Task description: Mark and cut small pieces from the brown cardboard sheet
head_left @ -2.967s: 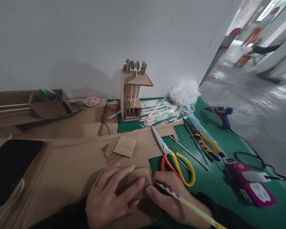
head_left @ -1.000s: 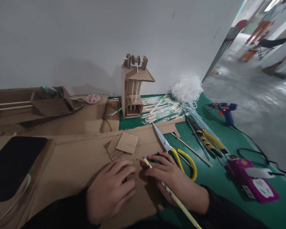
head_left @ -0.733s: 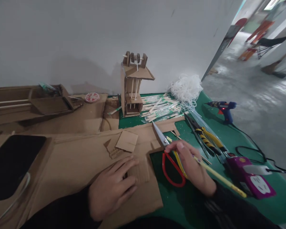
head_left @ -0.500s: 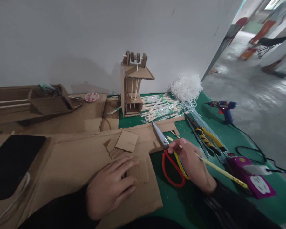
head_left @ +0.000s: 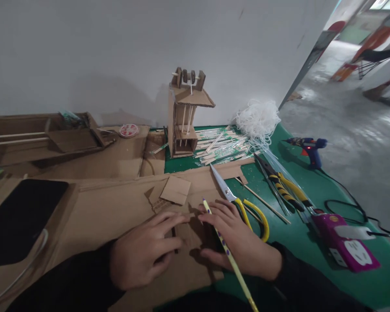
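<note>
My left hand (head_left: 146, 251) lies on the brown cardboard sheet (head_left: 100, 216), fingers stretched and slightly bent, with a narrow dark gap or strip visible near the fingertips. To its right, my right hand (head_left: 238, 240) reaches over the sheet's edge. A yellow pencil (head_left: 232, 260) with dark spots slants across its fingers, point upward, the far end towards me. The hold seems to be between fingers, partly hidden. Scissors (head_left: 225, 188) with yellow handles lie just beyond that hand, blades pointing away. Small cardboard squares (head_left: 176, 190) rest ahead of my left hand.
A cardboard tower (head_left: 173, 121) stands by the wall, beside wrapped sticks (head_left: 221, 145) and tangled white string (head_left: 258, 121). Pliers (head_left: 282, 186), a glue gun (head_left: 310, 149) and a purple power strip (head_left: 347, 242) with cords lie right. At left are a dark tablet-like slab (head_left: 26, 221) and a cardboard box (head_left: 68, 138).
My right hand has moved left from the scissors to the cardboard, and its fingers have straightened. The pencil has swung so its point faces away. The red scissor handle no longer shows.
</note>
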Demonstrator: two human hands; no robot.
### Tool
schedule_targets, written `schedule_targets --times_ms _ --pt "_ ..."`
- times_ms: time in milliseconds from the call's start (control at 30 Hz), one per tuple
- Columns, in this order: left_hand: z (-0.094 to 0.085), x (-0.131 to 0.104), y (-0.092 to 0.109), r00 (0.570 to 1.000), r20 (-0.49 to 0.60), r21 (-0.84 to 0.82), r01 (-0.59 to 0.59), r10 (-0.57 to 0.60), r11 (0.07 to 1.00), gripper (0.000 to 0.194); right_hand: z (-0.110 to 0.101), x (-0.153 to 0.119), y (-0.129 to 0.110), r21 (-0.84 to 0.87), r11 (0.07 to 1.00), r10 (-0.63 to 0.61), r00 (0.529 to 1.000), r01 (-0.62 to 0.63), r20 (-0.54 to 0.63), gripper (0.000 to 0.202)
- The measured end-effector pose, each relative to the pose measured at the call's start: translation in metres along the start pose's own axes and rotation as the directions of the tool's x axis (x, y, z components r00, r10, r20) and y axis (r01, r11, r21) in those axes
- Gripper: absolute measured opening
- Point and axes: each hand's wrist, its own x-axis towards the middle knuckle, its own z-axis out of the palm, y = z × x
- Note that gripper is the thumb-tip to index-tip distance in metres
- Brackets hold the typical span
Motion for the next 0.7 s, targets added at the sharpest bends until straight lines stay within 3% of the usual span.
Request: schedule_targets --times_ms 100,233,467,700 --pt "0.002 -0.001 -0.004 1.000 0.011 0.010 -0.011 0.011 1.000 0.042 0.007 0.002 -0.003 -0.043 0.999 0.019 0.996 -0.015 0.086 0.051" --pt "0.007 -0.001 -0.009 0.999 -0.009 0.066 -0.033 0.034 0.997 0.052 0.008 0.003 -0.001 -0.058 0.998 0.016 0.996 -0.011 0.090 0.047" --pt "0.010 0.003 -0.014 0.987 -0.061 0.148 -0.140 0.150 0.979 0.037 0.003 0.004 -0.001 -0.042 0.999 0.001 0.995 0.003 0.102 0.050" --pt "0.006 0.001 -0.013 0.991 -0.004 0.091 -0.131 0.132 0.987 0.048 0.003 0.005 -0.001 -0.038 0.999 0.001 0.990 0.004 0.138 0.047"
